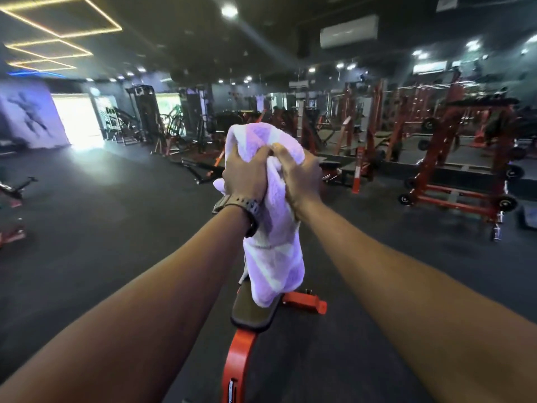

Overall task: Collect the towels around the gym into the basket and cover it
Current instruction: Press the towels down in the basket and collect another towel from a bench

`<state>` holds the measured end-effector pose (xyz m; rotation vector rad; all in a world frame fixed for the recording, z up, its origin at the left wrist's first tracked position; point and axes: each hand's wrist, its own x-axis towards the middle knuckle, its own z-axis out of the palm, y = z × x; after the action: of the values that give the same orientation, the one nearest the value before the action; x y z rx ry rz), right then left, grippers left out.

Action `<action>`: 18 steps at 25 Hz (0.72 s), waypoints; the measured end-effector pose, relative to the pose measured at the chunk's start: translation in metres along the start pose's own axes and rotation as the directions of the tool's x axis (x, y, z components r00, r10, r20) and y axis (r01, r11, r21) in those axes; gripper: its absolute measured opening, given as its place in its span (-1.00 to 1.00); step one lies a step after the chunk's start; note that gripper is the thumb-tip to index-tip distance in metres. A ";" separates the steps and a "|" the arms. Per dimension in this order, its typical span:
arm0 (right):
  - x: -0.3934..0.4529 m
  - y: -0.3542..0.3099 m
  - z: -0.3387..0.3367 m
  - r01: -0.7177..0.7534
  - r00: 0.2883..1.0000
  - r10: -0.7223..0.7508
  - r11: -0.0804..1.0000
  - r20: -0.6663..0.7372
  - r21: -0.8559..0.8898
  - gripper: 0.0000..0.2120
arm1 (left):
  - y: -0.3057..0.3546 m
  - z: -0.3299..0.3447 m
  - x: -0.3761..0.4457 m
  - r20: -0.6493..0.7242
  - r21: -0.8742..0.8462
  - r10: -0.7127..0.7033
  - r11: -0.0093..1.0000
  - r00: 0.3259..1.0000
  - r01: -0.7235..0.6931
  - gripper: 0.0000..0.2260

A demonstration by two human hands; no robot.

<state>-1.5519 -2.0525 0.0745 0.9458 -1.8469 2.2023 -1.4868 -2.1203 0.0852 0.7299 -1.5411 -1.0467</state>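
The orange-framed weight bench with a dark padded seat (255,312) sits at lower centre of the frame. Above it, at centre, hangs one lilac-and-white striped terry towel (276,245), its tail just above the pad. Both hands clench its bunched top: left hand (247,177), right hand (299,177). Best to gather the dangling tail before carrying it, I judge. Count: one towel, one bench, two hands; no basket is visible.
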 end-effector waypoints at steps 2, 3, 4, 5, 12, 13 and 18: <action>0.016 0.009 0.009 -0.001 1.000 0.001 1.000 0.001 -0.002 -0.60 | -0.008 0.009 0.017 -0.003 -0.040 -0.003 0.999 1.000 0.002 -0.31; 0.025 0.016 0.013 0.000 1.000 0.000 1.000 0.003 0.004 -0.62 | -0.014 0.015 0.026 -0.008 -0.060 -0.006 0.998 1.000 0.006 -0.32; 0.035 0.025 0.017 0.003 1.000 -0.003 1.000 0.005 0.013 -0.64 | -0.021 0.023 0.036 -0.012 -0.072 -0.009 0.997 1.000 0.008 -0.32; 0.044 0.034 0.021 0.003 1.000 -0.003 1.000 0.005 0.019 -0.65 | -0.027 0.030 0.043 -0.015 -0.073 -0.009 0.997 1.000 0.008 -0.33; 0.138 0.145 0.064 -0.015 0.999 0.014 1.000 0.038 0.013 -0.55 | -0.104 0.112 0.128 -0.015 -0.044 0.015 0.999 1.000 -0.015 -0.40; 0.152 0.166 0.072 -0.030 0.999 0.030 0.999 0.042 0.014 -0.48 | -0.120 0.125 0.144 -0.027 -0.035 0.014 0.999 1.000 -0.015 -0.44; 0.208 0.275 0.109 -0.055 0.974 0.081 0.991 0.212 -0.126 -0.35 | -0.215 0.180 0.204 -0.109 0.008 -0.051 0.999 0.993 0.052 -0.65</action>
<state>-1.8037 -2.2837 -0.0429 1.1560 -2.1081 2.0691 -1.7247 -2.3461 -0.0262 0.8247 -1.4417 -1.0204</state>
